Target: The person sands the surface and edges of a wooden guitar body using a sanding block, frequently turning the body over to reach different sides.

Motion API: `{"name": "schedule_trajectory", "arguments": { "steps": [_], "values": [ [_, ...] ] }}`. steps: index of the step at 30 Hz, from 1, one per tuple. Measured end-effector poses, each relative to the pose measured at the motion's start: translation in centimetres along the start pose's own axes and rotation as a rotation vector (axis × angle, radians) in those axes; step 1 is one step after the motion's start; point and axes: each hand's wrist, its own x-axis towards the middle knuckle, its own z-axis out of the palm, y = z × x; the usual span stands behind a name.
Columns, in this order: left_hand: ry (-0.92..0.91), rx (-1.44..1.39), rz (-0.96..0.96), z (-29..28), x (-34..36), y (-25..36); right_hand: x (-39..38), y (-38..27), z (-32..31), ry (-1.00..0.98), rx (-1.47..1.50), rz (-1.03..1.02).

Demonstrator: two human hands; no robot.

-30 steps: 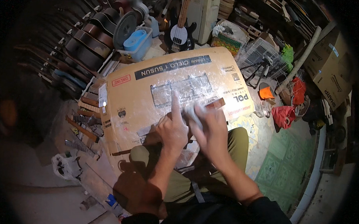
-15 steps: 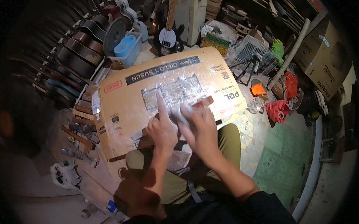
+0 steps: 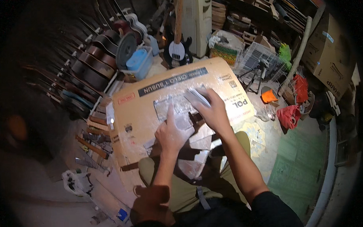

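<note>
My right hand [image 3: 214, 112] is closed round a flat grey pad [image 3: 197, 97], perhaps folded sandpaper; motion blurs it. It is raised above the cardboard, right of my left hand. My left hand [image 3: 172, 134] has its index finger stretched forward and the other fingers curled over a dark brown wooden piece [image 3: 196, 117]. Much of that piece is hidden under the hand, so its full shape cannot be made out. Beneath both hands a large flat cardboard sheet [image 3: 129, 115], dusted white in the middle, reaches to my knees.
Several guitars [image 3: 95, 60] stand in a row at the left, with a black bass guitar [image 3: 177, 51] beyond the cardboard. Wood offcuts [image 3: 94, 146] lie along its left side. At the right are a wire cage [image 3: 256, 57], an orange container [image 3: 269, 95] and a red bag [image 3: 288, 115].
My right hand with the grey pad has moved up and away from my left hand. The wooden piece sticks out less past my hands. The whole view has shifted slightly.
</note>
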Motion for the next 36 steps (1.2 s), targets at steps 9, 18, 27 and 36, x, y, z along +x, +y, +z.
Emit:
{"name": "schedule_trajectory", "arguments": {
  "steps": [9, 18, 27, 36],
  "values": [
    [0.231, -0.122, 0.466, 1.0, 0.4, -2.0, -8.0, 1.3, -2.1, 0.068, 0.355, 0.368],
    [0.136, -0.111, 0.157, 0.3, 0.4, 0.1, -9.0, 1.0, -1.1, 0.128, 0.179, 0.163],
    [0.044, 0.112, 0.057, 0.6, -0.1, -0.8, -6.0, -2.2, 2.1, 0.012, -0.189, -0.126],
    [0.161, 0.051, 0.126, 0.5, 0.5, -0.3, -9.4, -1.8, 2.2, 0.065, -0.153, -0.14]
  ]
}}
